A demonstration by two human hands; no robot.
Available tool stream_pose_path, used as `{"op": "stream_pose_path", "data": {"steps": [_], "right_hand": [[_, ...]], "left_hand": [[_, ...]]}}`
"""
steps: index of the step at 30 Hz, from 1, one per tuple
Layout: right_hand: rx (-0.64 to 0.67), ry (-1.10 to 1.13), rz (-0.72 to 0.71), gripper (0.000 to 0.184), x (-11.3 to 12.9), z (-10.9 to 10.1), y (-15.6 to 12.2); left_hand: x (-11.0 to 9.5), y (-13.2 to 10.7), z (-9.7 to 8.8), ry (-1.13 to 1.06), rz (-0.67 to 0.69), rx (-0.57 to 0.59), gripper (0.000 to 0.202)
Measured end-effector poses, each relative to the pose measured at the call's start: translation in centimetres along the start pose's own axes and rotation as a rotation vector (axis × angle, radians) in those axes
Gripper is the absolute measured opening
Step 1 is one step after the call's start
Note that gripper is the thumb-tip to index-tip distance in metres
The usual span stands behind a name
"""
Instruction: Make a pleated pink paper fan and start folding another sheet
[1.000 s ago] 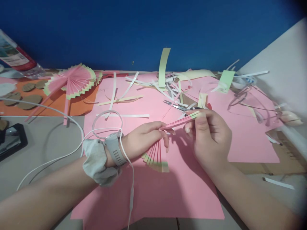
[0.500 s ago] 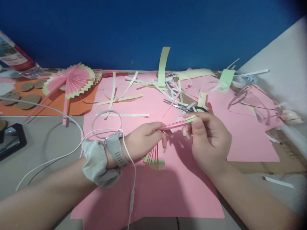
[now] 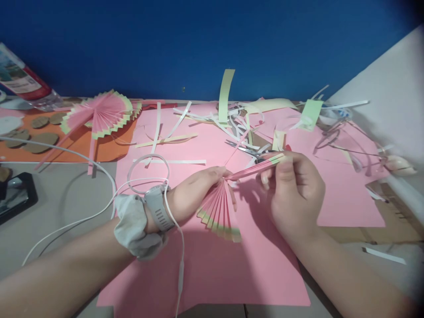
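A pleated pink paper fan point(image 3: 220, 207) with a green-yellow edge is held between my hands above pink paper. My left hand point(image 3: 198, 187) is closed round its narrow middle, and some of its fingers are hidden behind the folds. One half of the fan spreads downward below that hand. The other half is pressed into a narrow folded bundle that points up to the right. My right hand point(image 3: 291, 185) pinches the green end of this bundle between thumb and fingers.
Pink paper sheets point(image 3: 198, 274) cover the surface. Behind lie scissors point(image 3: 243, 151), white paper strips point(image 3: 168, 161) and glasses point(image 3: 347, 148). A finished-looking paper fan point(image 3: 106, 112), a bottle point(image 3: 28, 81) and a phone point(image 3: 16, 194) are at left. A white cable point(image 3: 181, 274) crosses my left wrist.
The lower half of the fan has come into fuller view and spread wider beneath my left hand. My right hand has moved slightly right with the folded end.
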State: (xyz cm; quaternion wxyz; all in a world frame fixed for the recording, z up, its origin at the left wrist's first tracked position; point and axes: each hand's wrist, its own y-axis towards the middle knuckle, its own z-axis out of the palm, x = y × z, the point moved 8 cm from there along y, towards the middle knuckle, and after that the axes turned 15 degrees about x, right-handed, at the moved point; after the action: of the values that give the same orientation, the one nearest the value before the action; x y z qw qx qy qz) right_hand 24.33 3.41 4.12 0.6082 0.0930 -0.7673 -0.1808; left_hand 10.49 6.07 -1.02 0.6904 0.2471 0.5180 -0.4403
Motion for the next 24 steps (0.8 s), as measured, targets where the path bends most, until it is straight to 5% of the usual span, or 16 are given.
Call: {"op": "stream_pose_path", "data": {"steps": [9,24], "right_hand": [[0.067,-0.011,0.072,0.018,-0.6,0.5,0.1],[0.138,-0.179,-0.098,0.013,1.1,1.2,-0.8]], "left_hand": [[-0.1,-0.1,0.3,0.305,-0.044,0.001,0.030],[0.1,-0.1,-0.3,0.214,0.045,-0.079,0.030]]}}
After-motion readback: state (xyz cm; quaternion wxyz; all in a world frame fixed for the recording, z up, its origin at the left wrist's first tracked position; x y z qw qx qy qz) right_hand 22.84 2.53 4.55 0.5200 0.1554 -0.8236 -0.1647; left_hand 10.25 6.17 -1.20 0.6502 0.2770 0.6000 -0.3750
